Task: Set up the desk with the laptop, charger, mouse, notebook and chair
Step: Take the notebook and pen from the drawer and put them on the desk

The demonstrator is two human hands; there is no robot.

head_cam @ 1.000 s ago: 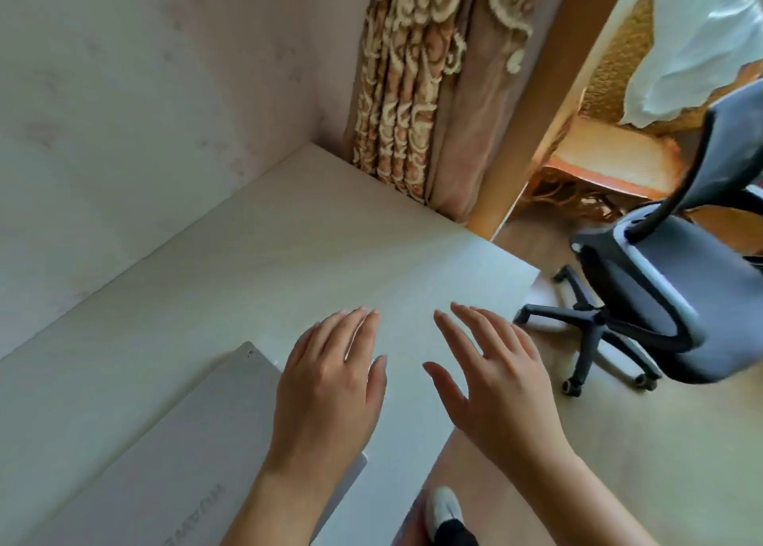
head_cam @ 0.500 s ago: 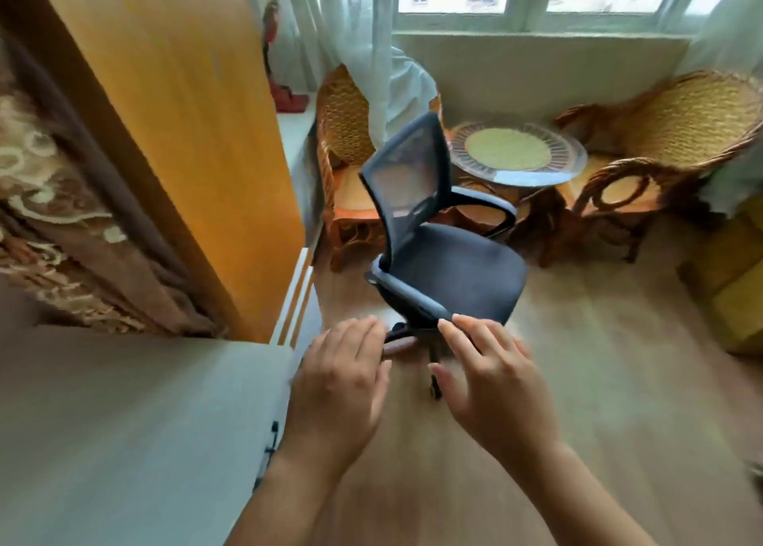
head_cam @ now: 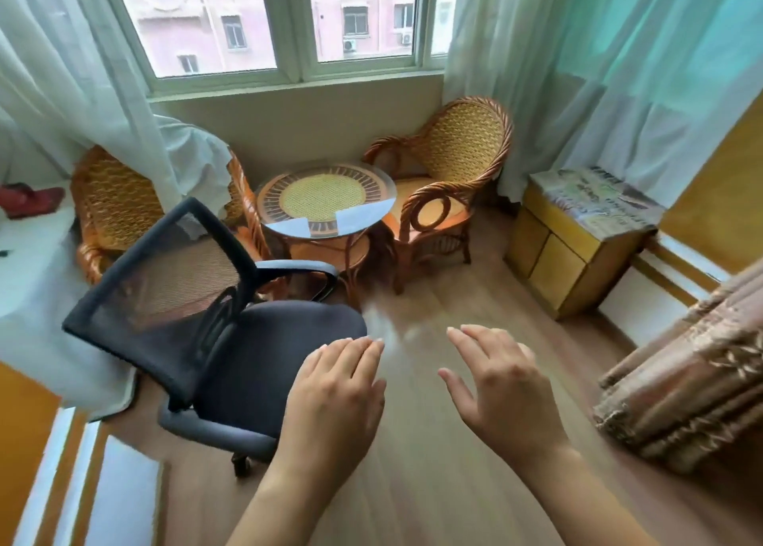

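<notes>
The chair (head_cam: 231, 339) now fills the view where the desk and laptop did a second ago, so fetching it looks like the step in hand. It stands in front of the round wicker table (head_cam: 326, 198). Left hand (head_cam: 334, 397) and right hand (head_cam: 503, 388) hover flat beside its seat, fingers straight, holding nothing.

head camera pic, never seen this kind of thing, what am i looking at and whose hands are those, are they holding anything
This one picture comes from a wide-angle camera worn on a person's head, looking forward and down. The hands are that person's own: the left hand and right hand, both with fingers spread and holding nothing. There is no robot here. In front on the left stands a black office chair with a mesh back, on a wooden floor. Behind it, under the window, are a round wicker table and wicker armchairs. No desk shows here.
</notes>
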